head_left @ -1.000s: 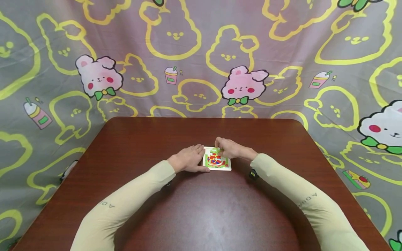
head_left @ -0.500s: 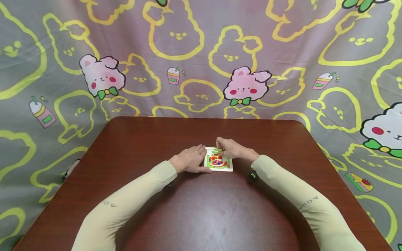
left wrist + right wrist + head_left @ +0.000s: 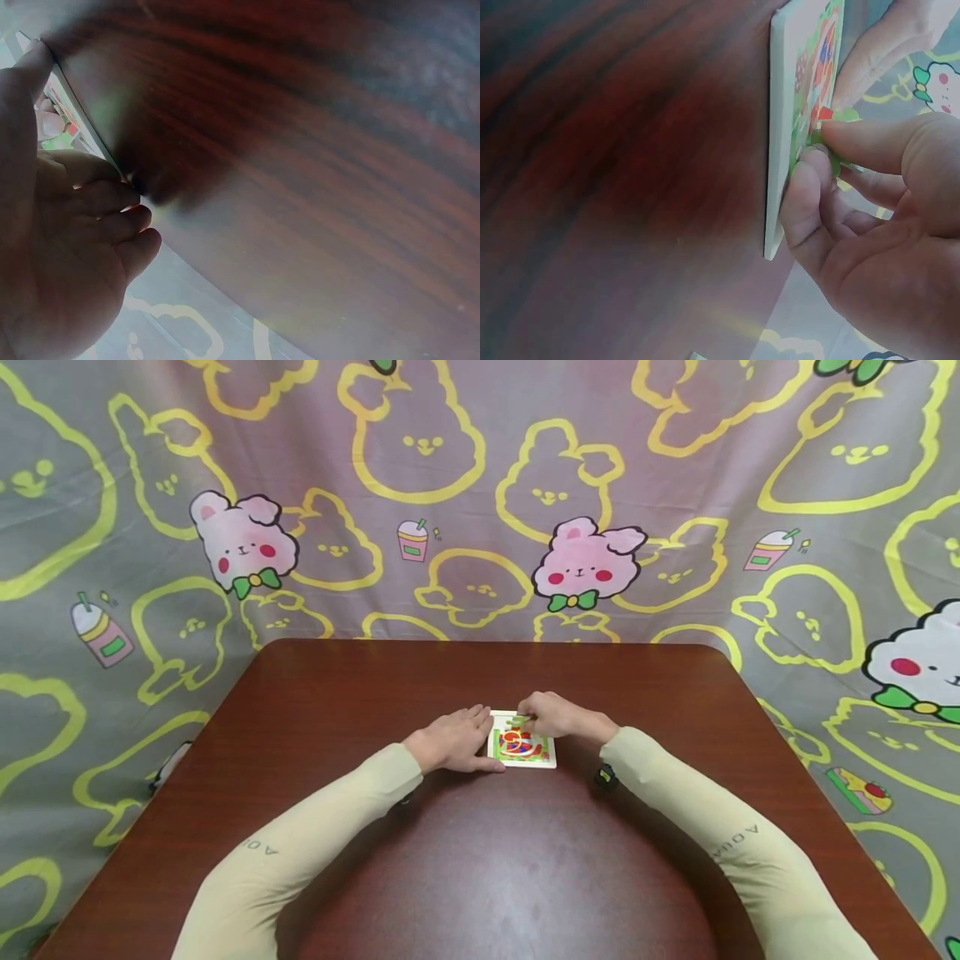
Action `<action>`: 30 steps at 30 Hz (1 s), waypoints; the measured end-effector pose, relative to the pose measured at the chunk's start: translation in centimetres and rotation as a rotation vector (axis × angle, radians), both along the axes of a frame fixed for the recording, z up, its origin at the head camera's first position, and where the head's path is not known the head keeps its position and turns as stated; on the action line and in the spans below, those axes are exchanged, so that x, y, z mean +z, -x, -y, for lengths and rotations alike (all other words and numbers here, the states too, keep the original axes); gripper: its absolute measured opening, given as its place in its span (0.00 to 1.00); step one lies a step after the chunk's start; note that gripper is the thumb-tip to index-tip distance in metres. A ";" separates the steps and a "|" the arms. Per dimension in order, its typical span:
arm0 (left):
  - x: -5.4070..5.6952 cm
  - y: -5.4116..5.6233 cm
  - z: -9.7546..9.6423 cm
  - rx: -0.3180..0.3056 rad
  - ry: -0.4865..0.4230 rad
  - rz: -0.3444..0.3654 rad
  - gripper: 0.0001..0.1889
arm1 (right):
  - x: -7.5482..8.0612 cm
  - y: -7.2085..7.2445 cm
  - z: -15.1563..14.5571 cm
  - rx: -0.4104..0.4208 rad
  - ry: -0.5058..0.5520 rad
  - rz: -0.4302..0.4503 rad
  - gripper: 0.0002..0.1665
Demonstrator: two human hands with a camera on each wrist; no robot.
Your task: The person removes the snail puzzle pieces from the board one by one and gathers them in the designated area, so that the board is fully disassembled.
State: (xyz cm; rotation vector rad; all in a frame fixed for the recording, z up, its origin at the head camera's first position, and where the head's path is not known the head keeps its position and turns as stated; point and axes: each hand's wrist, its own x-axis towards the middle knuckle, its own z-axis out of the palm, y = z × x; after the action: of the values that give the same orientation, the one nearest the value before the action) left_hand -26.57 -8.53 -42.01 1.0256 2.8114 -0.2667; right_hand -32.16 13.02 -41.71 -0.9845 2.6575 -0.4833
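A small square puzzle board with a white border and a red, blue and green picture lies on the table. Along its left side rests my left hand, fingers extended and thumb at the near left corner. In the left wrist view, the left fingers lie against the board's edge. Over the board's far right part, my right hand pinches a green puzzle piece between thumb and fingertips. The right wrist view has this piece tilted close to the board's face, partly hidden by the fingers.
The brown wooden table has rounded far corners. Behind it hangs a grey curtain printed with cartoon bunnies and cups. A black wrist device sits under the right cuff.
My right fingers have shifted slightly over the board, and the green piece now looks narrower, as if tilted. My left hand keeps its place on the board's left side.
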 end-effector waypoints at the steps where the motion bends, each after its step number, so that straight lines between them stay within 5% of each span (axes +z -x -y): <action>1: 0.0 0.0 0.0 0.001 0.002 -0.002 0.53 | 0.2 0.0 0.0 0.004 0.001 0.008 0.05; 12: 0.0 0.4 -0.2 -0.006 0.015 0.010 0.54 | 1.7 0.3 0.2 0.062 -0.075 0.013 0.10; 21: 0.1 0.4 -0.2 0.001 0.006 0.019 0.53 | 1.7 0.3 -0.9 0.052 0.002 -0.006 0.09; 30: 0.1 0.2 -0.1 0.009 -0.004 0.031 0.53 | 2.0 -0.2 -2.7 -0.079 0.151 0.156 0.07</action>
State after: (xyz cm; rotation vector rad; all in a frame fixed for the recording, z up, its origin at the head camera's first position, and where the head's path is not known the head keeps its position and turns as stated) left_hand -26.80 -8.41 -41.93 1.0091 2.7891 -0.2422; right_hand -31.95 15.70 -39.72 -0.8461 2.5575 -0.7560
